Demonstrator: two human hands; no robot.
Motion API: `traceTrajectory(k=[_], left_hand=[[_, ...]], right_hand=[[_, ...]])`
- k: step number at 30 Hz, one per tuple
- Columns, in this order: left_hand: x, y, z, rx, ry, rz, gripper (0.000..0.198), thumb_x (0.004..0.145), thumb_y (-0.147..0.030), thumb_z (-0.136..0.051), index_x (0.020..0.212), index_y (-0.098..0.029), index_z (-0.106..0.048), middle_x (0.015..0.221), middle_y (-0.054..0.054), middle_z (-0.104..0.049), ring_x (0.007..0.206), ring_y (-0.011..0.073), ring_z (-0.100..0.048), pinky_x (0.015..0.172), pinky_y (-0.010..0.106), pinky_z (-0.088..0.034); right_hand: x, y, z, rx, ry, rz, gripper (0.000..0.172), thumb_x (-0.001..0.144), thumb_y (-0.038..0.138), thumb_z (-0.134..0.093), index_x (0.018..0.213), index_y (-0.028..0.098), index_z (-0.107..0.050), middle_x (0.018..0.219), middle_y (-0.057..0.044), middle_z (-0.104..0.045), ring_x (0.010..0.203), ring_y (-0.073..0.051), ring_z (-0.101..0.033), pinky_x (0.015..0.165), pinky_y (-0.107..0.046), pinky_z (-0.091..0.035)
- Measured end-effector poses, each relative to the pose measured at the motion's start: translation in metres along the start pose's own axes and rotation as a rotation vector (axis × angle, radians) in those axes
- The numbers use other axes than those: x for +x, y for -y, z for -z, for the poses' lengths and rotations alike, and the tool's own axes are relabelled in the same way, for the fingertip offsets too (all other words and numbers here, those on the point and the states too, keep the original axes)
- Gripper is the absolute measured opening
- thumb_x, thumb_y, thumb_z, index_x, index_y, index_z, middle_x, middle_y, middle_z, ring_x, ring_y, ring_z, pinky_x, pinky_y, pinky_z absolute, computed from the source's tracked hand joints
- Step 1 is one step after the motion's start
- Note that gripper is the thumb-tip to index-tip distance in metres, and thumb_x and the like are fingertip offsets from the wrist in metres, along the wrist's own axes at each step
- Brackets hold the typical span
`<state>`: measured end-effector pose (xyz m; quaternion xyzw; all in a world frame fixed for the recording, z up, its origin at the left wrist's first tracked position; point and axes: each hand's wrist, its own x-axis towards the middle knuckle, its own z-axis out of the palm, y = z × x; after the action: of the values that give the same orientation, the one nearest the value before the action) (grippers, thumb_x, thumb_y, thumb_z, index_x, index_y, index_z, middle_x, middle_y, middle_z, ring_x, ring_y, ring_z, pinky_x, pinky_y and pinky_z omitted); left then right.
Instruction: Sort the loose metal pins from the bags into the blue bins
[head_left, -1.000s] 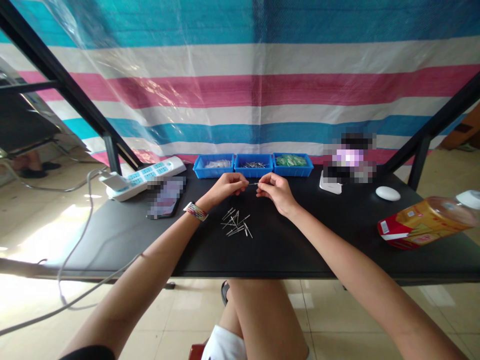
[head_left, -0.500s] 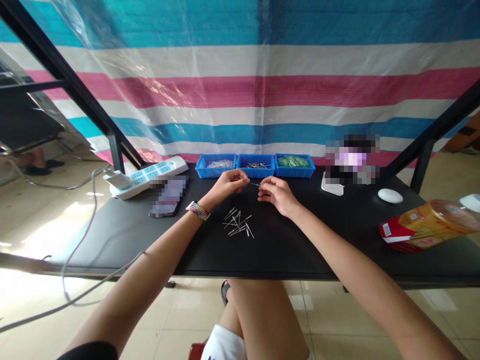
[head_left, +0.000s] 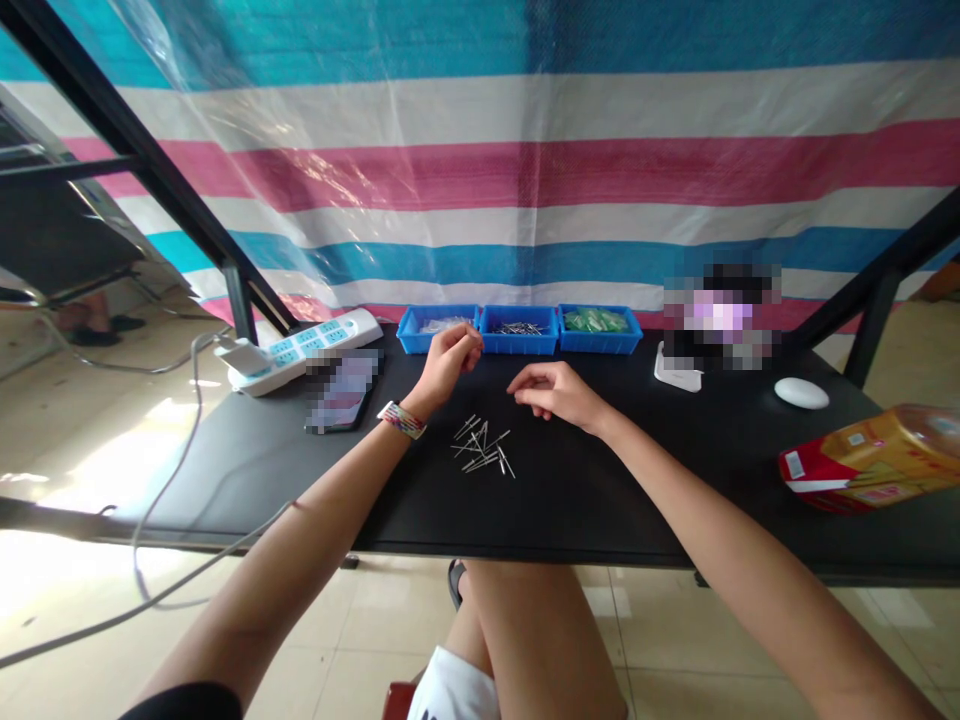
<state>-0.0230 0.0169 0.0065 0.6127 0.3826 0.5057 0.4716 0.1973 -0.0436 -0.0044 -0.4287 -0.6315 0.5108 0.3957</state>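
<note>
My left hand (head_left: 452, 360), a patterned band on its wrist, is raised at the front of the blue bins. Its fingers are curled closed; whatever is in them is hidden. To its right my right hand (head_left: 556, 392) hovers over the black table, fingers loosely bent and partly apart, with nothing visible in them. Between and below the hands lies a loose pile of silver blind rivets (head_left: 482, 450). Similar silver pieces fill the middle blue bin (head_left: 519, 345). The left blue bin (head_left: 427, 343) contains clear plastic pieces, and the right blue bin (head_left: 600, 343) green-tinted packets.
A white power strip (head_left: 307, 350) and a phone (head_left: 345, 390) lie at left on the black table (head_left: 585, 500). On the right are a white stand (head_left: 677, 372), a white oval object (head_left: 802, 393) and a large drink bottle (head_left: 874, 460). A striped sheet (head_left: 450, 170) hangs behind.
My hands have moved apart; the thin silver rivet seen between their fingertips no longer shows. My left hand has turned and closed further, and my right hand has dropped slightly. The view has shifted a little.
</note>
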Motion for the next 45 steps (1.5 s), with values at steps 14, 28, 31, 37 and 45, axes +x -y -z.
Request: traceTrajectory(k=[14,28,31,37,45], left_hand=[[-0.002,0.001,0.0,0.063,0.169,0.025,0.025,0.082,-0.041,-0.068,0.076,-0.018,-0.061,0.061,-0.002,-0.055,0.051,0.009,-0.046,0.049,0.022,-0.028],[-0.005,0.002,-0.003,0.177,0.405,0.094,0.044,0.091,-0.057,-0.069,0.075,-0.017,-0.063,0.067,0.001,-0.061,0.057,0.0115,-0.055,0.052,0.023,-0.036],[-0.006,0.002,-0.003,0.133,0.386,0.095,0.042,0.091,-0.055,-0.073,0.077,-0.017,-0.061,0.067,-0.001,-0.058,0.057,0.0106,-0.053,0.052,0.023,-0.035],[-0.008,-0.005,-0.01,0.124,0.335,0.036,0.039,0.081,-0.05,-0.085,0.083,-0.017,-0.064,0.07,-0.002,-0.057,0.059,0.0095,-0.052,0.053,0.022,-0.037],[-0.007,-0.004,-0.008,0.139,0.354,0.104,0.041,0.089,-0.057,-0.072,0.082,-0.017,-0.065,0.069,0.001,-0.063,0.056,0.0111,-0.055,0.049,0.023,-0.034]], right_hand=[[-0.008,0.001,0.013,-0.295,0.126,0.173,0.004,0.078,0.017,-0.076,0.08,0.019,-0.077,0.07,0.001,-0.071,0.059,-0.013,-0.056,0.058,-0.025,-0.042],[-0.004,-0.001,-0.012,0.145,-0.36,0.202,0.024,0.079,0.04,-0.083,0.083,0.022,-0.068,0.076,0.001,-0.069,0.058,-0.015,-0.069,0.052,-0.026,-0.056],[-0.003,-0.001,-0.012,0.172,-0.37,0.184,0.025,0.078,0.04,-0.083,0.086,0.021,-0.069,0.079,0.001,-0.069,0.058,-0.014,-0.068,0.051,-0.025,-0.056],[0.0,-0.002,-0.01,0.361,-0.366,0.024,0.032,0.071,0.043,-0.085,0.085,0.021,-0.068,0.08,0.0,-0.071,0.058,-0.012,-0.066,0.051,-0.024,-0.058],[0.001,-0.004,-0.011,0.312,-0.401,0.065,0.027,0.068,0.036,-0.088,0.079,0.02,-0.07,0.075,0.001,-0.067,0.062,-0.013,-0.066,0.054,-0.025,-0.06]])
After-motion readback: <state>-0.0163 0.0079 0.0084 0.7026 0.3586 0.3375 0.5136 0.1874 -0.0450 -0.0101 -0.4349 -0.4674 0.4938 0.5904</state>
